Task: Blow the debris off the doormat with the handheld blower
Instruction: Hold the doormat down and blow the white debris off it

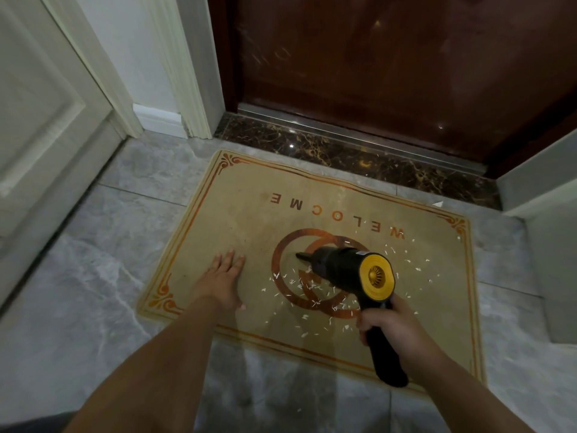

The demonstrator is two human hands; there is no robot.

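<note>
A tan doormat [249,214] with orange border and the word WELCOME lies on the grey tile floor before a dark door. Small white debris scraps [306,287] are scattered over its middle and right side. My right hand [390,326] grips the handle of a black handheld blower [346,267] with a yellow rear intake; its thin nozzle points left and away, low over the mat's ring emblem. My left hand [223,279] lies flat on the mat's left part, fingers spread, holding nothing.
A dark red door [390,64] with a dark marble threshold [359,154] is beyond the mat. A white door and frame [46,120] stand at the left. A grey wall corner [549,245] rises at the right. A few scraps lie on the threshold and tiles.
</note>
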